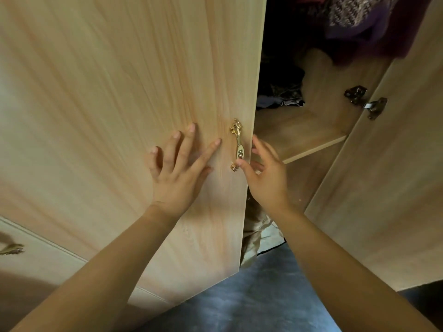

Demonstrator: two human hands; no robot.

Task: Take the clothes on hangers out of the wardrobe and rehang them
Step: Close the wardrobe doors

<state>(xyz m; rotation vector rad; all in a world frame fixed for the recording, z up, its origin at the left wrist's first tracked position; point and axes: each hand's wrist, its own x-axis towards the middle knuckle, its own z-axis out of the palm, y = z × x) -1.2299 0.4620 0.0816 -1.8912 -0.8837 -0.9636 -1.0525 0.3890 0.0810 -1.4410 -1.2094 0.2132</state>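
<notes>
Door (119, 92): pale tan wood grain with orange streaks; shelf (299, 130) same. Handle (238, 146): gold. Clothes (364, 20): purple, maroon, one grey-white speckled knit. Hinge (366, 101): dark metal. Floor (263, 295): mottled blue-grey.

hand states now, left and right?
Left hand: open, flat on light wooden wardrobe door.
Right hand: pinches that door's edge beside gold handle.
</notes>
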